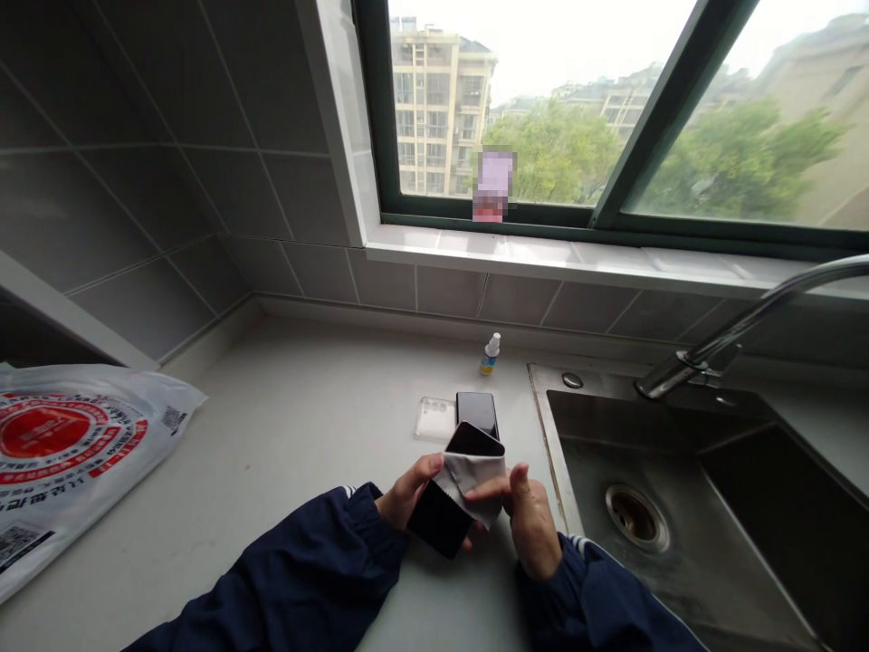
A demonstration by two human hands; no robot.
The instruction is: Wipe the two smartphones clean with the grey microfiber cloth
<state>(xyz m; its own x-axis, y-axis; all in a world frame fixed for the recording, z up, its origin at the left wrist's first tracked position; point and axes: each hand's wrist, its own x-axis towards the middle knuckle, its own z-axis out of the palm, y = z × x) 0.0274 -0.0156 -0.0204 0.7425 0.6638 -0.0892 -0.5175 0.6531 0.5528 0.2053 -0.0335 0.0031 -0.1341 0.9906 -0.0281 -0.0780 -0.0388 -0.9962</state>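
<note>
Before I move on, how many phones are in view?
2. One phone is in the left hand, partly covered by a grey cloth; the other phone lies on the counter beside the clear case. More may be hidden.

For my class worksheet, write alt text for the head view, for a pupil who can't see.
A person's left hand holds a dark phone with a grey cloth across it; the right hand touches the cloth. Behind, on a counter beside a steel sink, are another dark device, a clear case and a small bottle.
</note>
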